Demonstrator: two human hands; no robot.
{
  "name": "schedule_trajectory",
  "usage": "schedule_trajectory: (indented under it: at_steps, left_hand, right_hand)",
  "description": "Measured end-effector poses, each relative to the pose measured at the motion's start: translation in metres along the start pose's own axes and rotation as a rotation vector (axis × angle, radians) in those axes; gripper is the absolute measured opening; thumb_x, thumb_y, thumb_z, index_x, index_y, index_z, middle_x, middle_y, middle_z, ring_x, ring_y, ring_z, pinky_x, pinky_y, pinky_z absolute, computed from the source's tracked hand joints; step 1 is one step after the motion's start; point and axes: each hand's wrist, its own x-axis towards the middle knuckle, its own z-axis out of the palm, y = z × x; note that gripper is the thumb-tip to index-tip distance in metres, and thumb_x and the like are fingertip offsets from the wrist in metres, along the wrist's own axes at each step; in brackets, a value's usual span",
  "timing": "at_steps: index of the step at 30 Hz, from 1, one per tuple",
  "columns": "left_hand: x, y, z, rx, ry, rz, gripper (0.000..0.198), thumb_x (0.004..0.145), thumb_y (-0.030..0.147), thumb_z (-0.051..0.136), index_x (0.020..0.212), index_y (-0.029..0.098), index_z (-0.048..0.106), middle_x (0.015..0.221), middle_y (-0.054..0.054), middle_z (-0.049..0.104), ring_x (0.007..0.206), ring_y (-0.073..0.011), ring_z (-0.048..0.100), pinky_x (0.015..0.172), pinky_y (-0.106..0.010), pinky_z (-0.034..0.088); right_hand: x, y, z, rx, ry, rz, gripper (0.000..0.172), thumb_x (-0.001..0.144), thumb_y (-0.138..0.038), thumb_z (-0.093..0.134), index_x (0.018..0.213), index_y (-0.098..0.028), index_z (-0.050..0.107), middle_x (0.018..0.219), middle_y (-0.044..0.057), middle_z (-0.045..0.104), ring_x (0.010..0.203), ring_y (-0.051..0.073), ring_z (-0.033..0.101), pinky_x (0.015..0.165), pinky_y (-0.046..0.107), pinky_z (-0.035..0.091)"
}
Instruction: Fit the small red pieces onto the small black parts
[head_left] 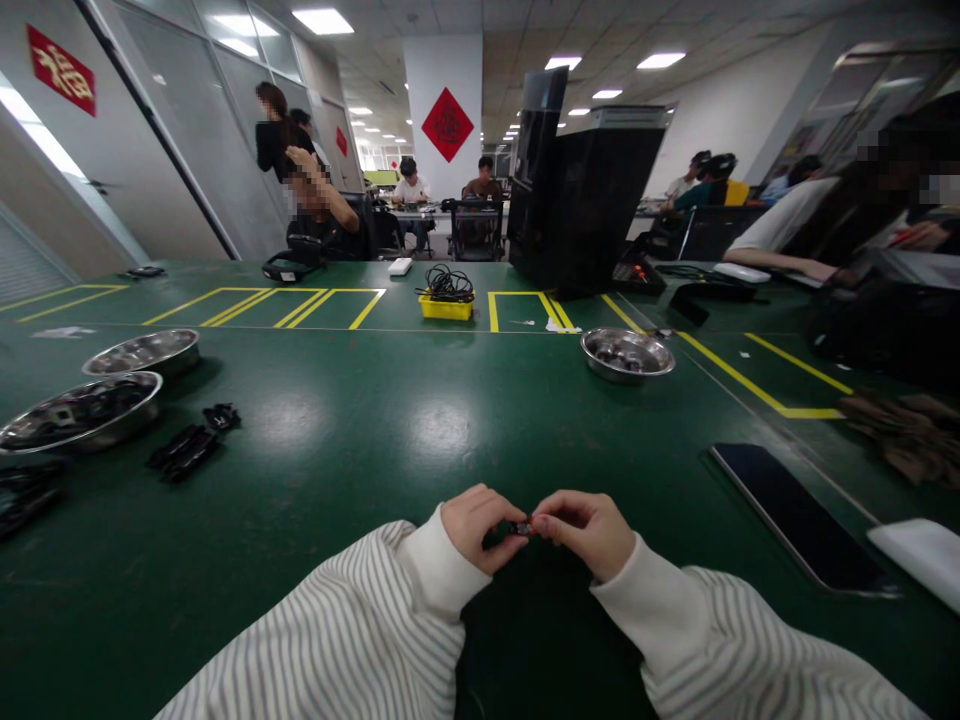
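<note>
Just above the near part of the green table, my left hand pinches a small black part between thumb and fingers. My right hand meets it from the other side, its thumb and forefinger closed on a tiny reddish piece at the black part's end. Whether the two pieces are joined I cannot tell; both are too small to name. The fingertips of the two hands almost touch.
Metal bowls and black parts lie to the left. Another metal bowl stands right of centre, behind a phone and a white object. A yellow bin holds black cables. People sit beyond.
</note>
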Motion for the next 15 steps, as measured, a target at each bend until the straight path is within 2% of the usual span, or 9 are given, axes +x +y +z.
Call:
schedule_trajectory:
  at_steps: [10, 15]
  left_hand:
    - [0.0014, 0.0012, -0.0004, 0.049, 0.047, 0.014, 0.011, 0.075, 0.023, 0.050, 0.076, 0.014, 0.057, 0.060, -0.003, 0.061, 0.049, -0.0096, 0.051, 0.048, -0.020, 0.043]
    - [0.0020, 0.0026, -0.0024, 0.095, 0.026, -0.044, 0.014, 0.075, 0.022, 0.046, 0.081, 0.014, 0.056, 0.061, -0.002, 0.060, 0.051, -0.0099, 0.051, 0.048, -0.020, 0.043]
  right_hand:
    - [-0.0044, -0.0034, 0.0097, 0.090, 0.110, 0.080, 0.033, 0.050, -0.044, 0.072, 0.059, -0.014, 0.065, 0.050, 0.001, 0.059, 0.044, 0.010, 0.054, 0.043, 0.022, 0.047]
    - [-0.0048, 0.0031, 0.0083, 0.058, 0.072, -0.023, 0.033, 0.059, -0.045, 0.067, 0.071, -0.015, 0.070, 0.060, 0.005, 0.064, 0.052, 0.013, 0.057, 0.043, 0.022, 0.047]
